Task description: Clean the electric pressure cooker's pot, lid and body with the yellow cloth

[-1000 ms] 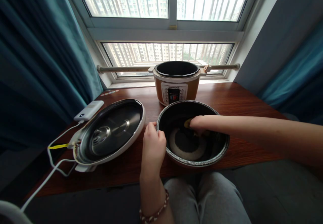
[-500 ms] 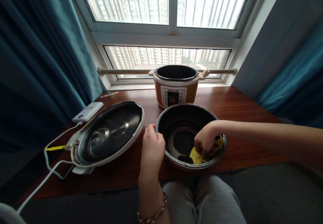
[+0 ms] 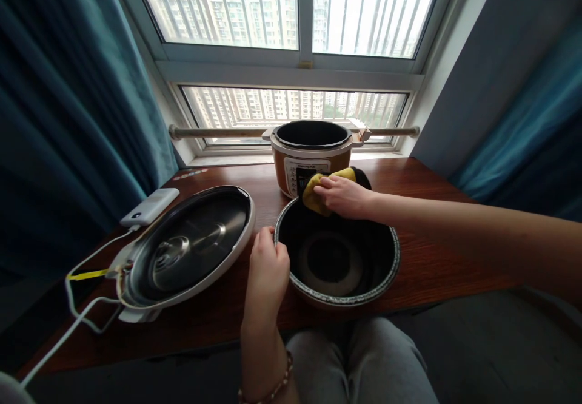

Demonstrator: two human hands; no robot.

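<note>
A dark round inner pot (image 3: 336, 300) with a speckled rim sits near the table's front edge. My left hand (image 3: 267, 264) grips its left rim, fingers on the outside and thumb toward the edge. In my right hand (image 3: 344, 196) is a yellow and black cloth (image 3: 317, 198), held over the pot's far rim. Part of the cloth drapes behind that rim. Just beyond stands the brown and white rice cooker body (image 3: 313, 155), its front panel partly covered by the cloth.
Left of the pot lies a round cooker lid (image 3: 195, 240), its dark inner side up. A white power bank (image 3: 150, 207) with a white cable (image 3: 59, 349) is beside it. The wooden table (image 3: 431, 234) meets a window; blue curtains (image 3: 82, 88) hang at both sides.
My right hand has moved from the pot's inside right wall up to its far rim, carrying the cloth along. My left hand keeps its hold; the whole view has shifted slightly.
</note>
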